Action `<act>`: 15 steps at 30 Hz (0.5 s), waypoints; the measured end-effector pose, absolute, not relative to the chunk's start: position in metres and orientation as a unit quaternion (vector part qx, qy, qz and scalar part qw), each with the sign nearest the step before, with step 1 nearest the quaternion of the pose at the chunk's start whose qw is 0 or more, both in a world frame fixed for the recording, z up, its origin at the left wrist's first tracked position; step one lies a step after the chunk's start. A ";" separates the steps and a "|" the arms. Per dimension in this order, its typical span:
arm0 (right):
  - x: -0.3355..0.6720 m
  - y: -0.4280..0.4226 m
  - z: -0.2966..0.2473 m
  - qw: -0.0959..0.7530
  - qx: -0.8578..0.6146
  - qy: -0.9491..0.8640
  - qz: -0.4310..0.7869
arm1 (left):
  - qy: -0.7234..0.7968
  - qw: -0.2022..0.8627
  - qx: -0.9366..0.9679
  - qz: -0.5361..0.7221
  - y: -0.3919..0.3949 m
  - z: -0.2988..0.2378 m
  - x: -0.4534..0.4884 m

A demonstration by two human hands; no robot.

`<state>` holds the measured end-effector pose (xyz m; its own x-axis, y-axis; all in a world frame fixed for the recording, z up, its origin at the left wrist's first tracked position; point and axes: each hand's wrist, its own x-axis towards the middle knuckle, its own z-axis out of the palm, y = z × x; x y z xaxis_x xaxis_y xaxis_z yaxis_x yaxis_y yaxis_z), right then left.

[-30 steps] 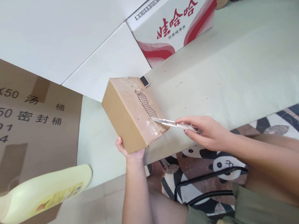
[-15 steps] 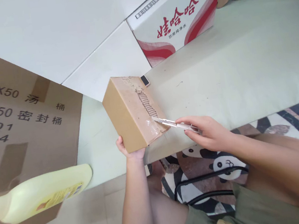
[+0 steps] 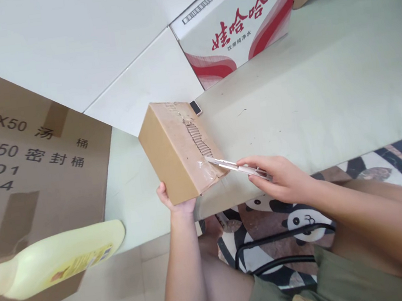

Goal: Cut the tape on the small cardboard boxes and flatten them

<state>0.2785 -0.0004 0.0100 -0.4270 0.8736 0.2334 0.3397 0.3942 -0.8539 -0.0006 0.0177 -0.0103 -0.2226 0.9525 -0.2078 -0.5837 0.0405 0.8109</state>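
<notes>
A small brown cardboard box [image 3: 171,149] is tilted up at the near edge of the pale green table [image 3: 325,80]. My left hand [image 3: 173,206] grips its lower near corner from below, fingers mostly hidden behind it. My right hand [image 3: 282,177] pinches a slim utility knife [image 3: 234,166]. The blade tip touches the taped, torn seam on the box's top face, near the lower end. Clear tape there is crinkled.
A white and red printed carton [image 3: 235,17] stands at the back of the table. A small phone-like item [image 3: 195,107] lies behind the box. A large brown carton [image 3: 30,178] with a pale yellow bottle [image 3: 52,261] is at left. A black stool frame [image 3: 280,248] stands over a panda mat.
Almost nothing differs. The box and knife sit a touch higher and to the right in the view; the blade stays at the same spot on the seam.
</notes>
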 end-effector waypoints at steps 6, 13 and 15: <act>0.278 -0.001 0.009 0.340 -0.404 -0.754 0.391 | 0.413 0.588 0.209 0.663 0.018 -0.010 0.000; 0.278 -0.001 0.010 0.335 -0.400 -0.759 0.389 | 0.413 0.590 0.222 0.658 0.018 -0.011 0.000; 0.277 -0.001 0.010 0.330 -0.402 -0.760 0.390 | 0.415 0.589 0.227 0.655 0.018 -0.011 -0.001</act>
